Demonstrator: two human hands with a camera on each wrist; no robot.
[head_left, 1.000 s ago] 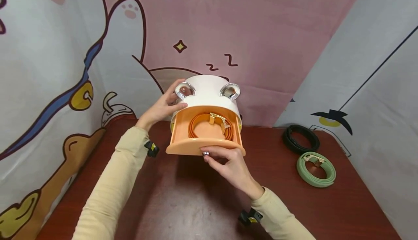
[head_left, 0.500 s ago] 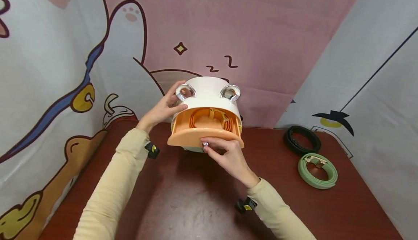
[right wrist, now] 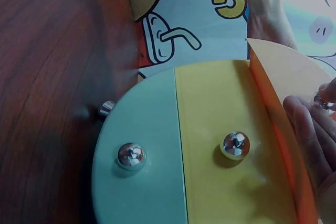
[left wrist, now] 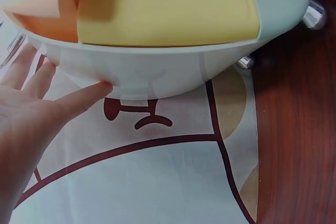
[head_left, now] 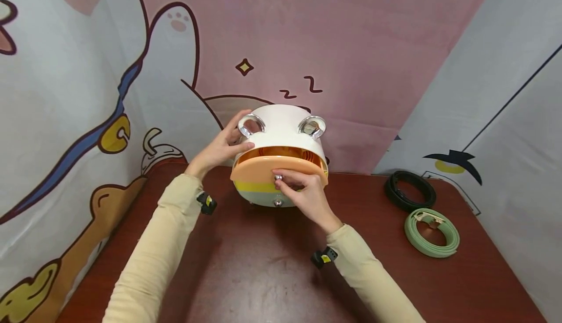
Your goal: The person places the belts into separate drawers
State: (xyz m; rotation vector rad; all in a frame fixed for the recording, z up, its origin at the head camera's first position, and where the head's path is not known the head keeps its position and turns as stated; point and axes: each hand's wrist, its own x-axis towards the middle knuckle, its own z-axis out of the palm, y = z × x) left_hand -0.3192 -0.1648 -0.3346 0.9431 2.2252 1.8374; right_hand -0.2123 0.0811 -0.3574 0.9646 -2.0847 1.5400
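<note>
A small white cabinet (head_left: 283, 125) with two silver ring ears stands at the back of the table. Its orange top drawer (head_left: 252, 169) sticks out a little, and part of a coiled orange belt (head_left: 311, 156) shows through the gap. My right hand (head_left: 309, 198) pinches the round silver knob (head_left: 278, 178) of that drawer between thumb and fingertips. Against the cabinet's left side rests my left hand (head_left: 219, 148), its fingers spread along the white shell (left wrist: 152, 69). Below, the yellow drawer (right wrist: 210, 108) and pale green drawer (right wrist: 152, 124) sit flush in the front.
On the right of the dark red table (head_left: 263, 274) lie a coiled black belt (head_left: 395, 197) and, nearer, a coiled green belt (head_left: 414, 240). Cartoon-printed cloth (head_left: 373, 45) hangs behind the table and along its sides.
My right hand has pushed the orange drawer most of the way into the cabinet, covering much of the orange belt and revealing the lower drawer fronts. My left hand stays on the cabinet.
</note>
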